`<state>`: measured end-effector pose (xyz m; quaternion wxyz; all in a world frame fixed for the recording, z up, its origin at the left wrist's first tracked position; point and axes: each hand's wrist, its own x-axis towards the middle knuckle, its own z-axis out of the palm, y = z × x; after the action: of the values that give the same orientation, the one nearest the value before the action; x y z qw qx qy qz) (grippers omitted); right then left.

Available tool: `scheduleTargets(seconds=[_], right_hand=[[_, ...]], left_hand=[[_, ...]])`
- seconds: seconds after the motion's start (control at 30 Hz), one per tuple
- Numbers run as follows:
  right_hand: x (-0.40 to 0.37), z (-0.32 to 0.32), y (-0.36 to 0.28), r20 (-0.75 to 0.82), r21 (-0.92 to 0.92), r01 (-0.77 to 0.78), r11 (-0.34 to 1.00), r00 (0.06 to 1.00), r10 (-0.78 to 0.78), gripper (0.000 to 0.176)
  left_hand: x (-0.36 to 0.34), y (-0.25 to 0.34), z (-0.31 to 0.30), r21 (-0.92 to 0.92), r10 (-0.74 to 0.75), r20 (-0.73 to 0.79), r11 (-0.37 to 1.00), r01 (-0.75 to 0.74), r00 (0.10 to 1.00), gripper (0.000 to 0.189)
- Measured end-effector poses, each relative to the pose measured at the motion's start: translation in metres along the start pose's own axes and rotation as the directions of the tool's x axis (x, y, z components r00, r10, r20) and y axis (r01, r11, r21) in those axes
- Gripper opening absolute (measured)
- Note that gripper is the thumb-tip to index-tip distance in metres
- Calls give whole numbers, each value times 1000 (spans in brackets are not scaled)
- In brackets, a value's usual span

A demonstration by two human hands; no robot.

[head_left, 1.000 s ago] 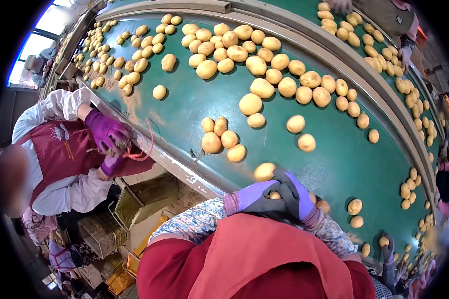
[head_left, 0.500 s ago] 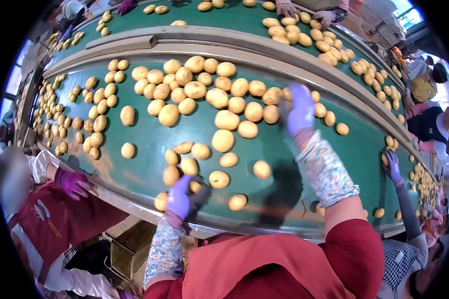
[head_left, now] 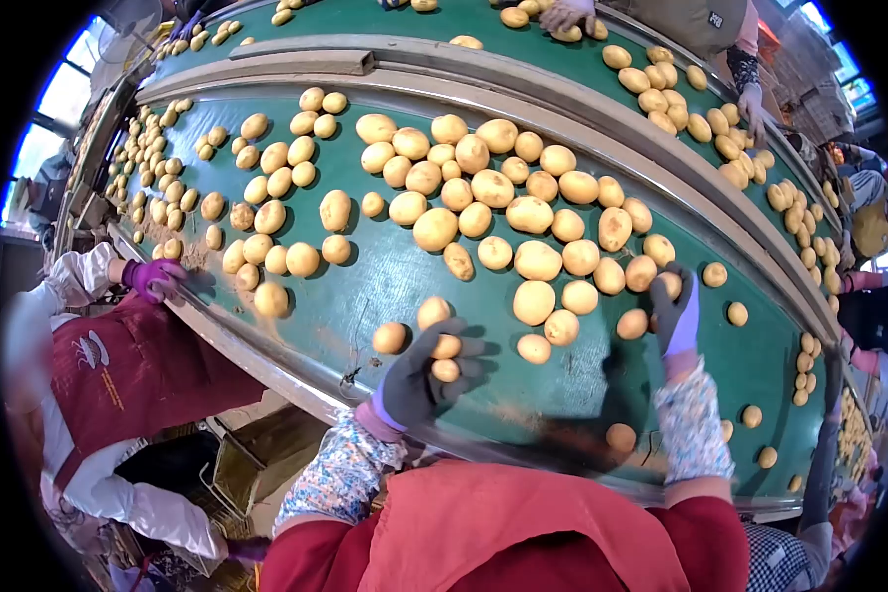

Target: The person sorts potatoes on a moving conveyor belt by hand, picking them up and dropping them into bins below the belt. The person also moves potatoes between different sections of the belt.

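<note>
My left hand (head_left: 419, 380), in a grey and purple glove, is raised palm-up over the near edge of the green conveyor belt (head_left: 385, 281) and holds small potatoes (head_left: 445, 357) in its fingers. My right hand (head_left: 675, 314), gloved the same way, is curled around a potato (head_left: 669, 284) on the belt's right side. Another potato (head_left: 632, 324) lies just left of that hand. A dense cluster of yellow potatoes (head_left: 503, 197) lies beyond both hands.
A person in a maroon apron (head_left: 118, 365) stands at my left with a purple-gloved hand (head_left: 151, 277) on the belt edge. A second belt (head_left: 661, 89) with potatoes runs behind a grey divider (head_left: 444, 84); other hands work there. Crates (head_left: 242, 464) sit below.
My right hand has drawn back from the far cluster to the belt's right side and closed on a potato. My left hand has lifted and turned palm-up with potatoes.
</note>
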<state>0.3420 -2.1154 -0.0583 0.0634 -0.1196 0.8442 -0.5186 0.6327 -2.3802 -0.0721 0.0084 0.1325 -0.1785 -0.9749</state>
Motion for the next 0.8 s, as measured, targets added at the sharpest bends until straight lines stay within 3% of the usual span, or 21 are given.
scheduleTargets(seconds=[0.03, 0.07, 0.13, 0.2, 0.23, 0.3, 0.33, 0.37, 0.43, 0.47, 0.5, 0.53, 0.57, 0.6, 0.63, 0.67, 0.77, 0.8], right_hand=[[-25, 19, -19, -4, 11, 151, 988, 988, -151, 39], [-49, 39, -44, 17, -23, 243, 970, 970, -242, 39], [-86, 74, -70, 291, 25, 403, 915, 873, -392, 47], [-109, 113, -92, 459, 116, 512, 851, 732, -503, 59], [-101, 121, -109, 461, 126, 676, 726, 608, -646, 60], [-60, 159, -120, 519, 321, 389, 863, 690, -504, 47], [-43, 177, -143, 552, 186, 276, 943, 765, -333, 40], [-26, 196, -169, 555, 46, 147, 988, 819, -148, 34], [17, 231, -192, 570, -28, -78, 997, 817, 80, 36], [10, 238, -236, 526, -266, -126, 956, 812, 253, 34], [19, 255, -232, 495, -438, 72, 896, 851, 174, 33], [28, 273, -228, 459, -605, 234, 761, 884, 93, 33], [55, 309, -166, 525, -669, 563, 485, 820, -228, 33], [71, 329, -148, 596, -700, 642, 313, 766, -239, 34], [55, 328, -189, 673, -733, 670, 116, 740, -19, 36], [59, 330, -189, 678, -720, 663, 205, 735, -1, 36], [59, 305, -201, 657, -671, 520, 529, 747, 99, 37], [49, 308, -183, 458, -702, 377, 604, 889, -22, 35]], left_hand=[[-3, 1, 15, 180, 8, -117, 984, 14, 993, 48], [1, 0, 7, -63, -55, -77, 997, 50, 996, 49], [5, -5, -4, -293, -24, 28, 956, 31, 999, 51], [1, 4, -10, -428, -19, 42, 903, 35, 999, 51], [-6, 10, -15, -459, -30, 15, 888, 33, 999, 50], [-17, 28, -19, -538, -85, -9, 840, 67, 996, 49], [-27, 31, -29, -176, -17, -86, 984, 2, 996, 47], [-35, 37, -30, -172, -11, -90, 985, -4, 996, 47], [-49, 48, -33, -164, 1, -98, 986, -17, 995, 53], [-53, 56, -33, -329, -82, -153, 944, 28, 985, 54], [-56, 61, -36, -485, -170, -192, 872, 57, 967, 56], [-62, 65, -46, -206, -150, -141, 971, 119, 978, 55], [-68, 68, -56, 96, -130, -90, 986, 138, 987, 55], [-70, 81, -52, 83, -160, -31, 983, 162, 987, 55], [-75, 91, -52, 67, -188, 22, 980, 186, 982, 55], [-82, 91, -68, 81, -188, -45, 978, 191, 981, 55], [-79, 132, -63, 400, -65, -159, 908, 125, 985, 52], [-77, 147, -54, 347, -17, -226, 933, 97, 974, 50]])
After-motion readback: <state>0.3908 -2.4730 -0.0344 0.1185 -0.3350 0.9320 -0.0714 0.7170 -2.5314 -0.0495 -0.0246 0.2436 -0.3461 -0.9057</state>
